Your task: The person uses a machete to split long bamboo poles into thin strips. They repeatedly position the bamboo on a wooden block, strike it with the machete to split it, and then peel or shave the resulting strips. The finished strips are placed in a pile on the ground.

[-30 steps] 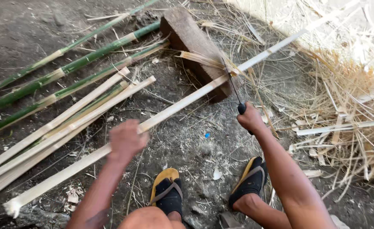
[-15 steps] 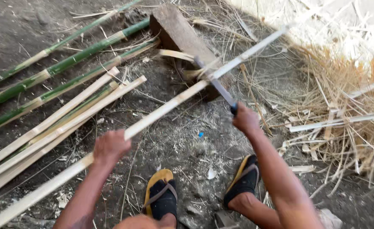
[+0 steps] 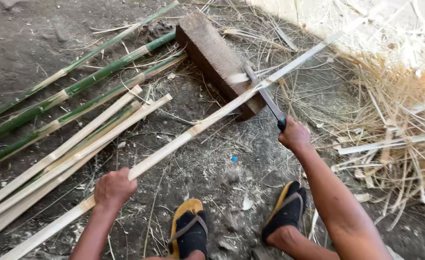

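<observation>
A long pale bamboo strip [image 3: 183,139] lies slanted across a dark wooden block [image 3: 212,53] that sits on the dirt ground [image 3: 39,43]. The left hand [image 3: 113,188] is clenched around the near part of the strip, well down from the block. The right hand [image 3: 294,137] grips the dark handle of a knife [image 3: 265,98], just to the near right of the block; the blade meets the strip where it crosses the block's near end. Left of the block, several green bamboo poles [image 3: 77,86] lie side by side, with more pale split strips [image 3: 68,149] just nearer than them. Right of the block, a heap of dry shavings [image 3: 395,120] covers the ground. Nearer than the block, two feet in sandals [image 3: 188,231] rest on the dirt.
</observation>
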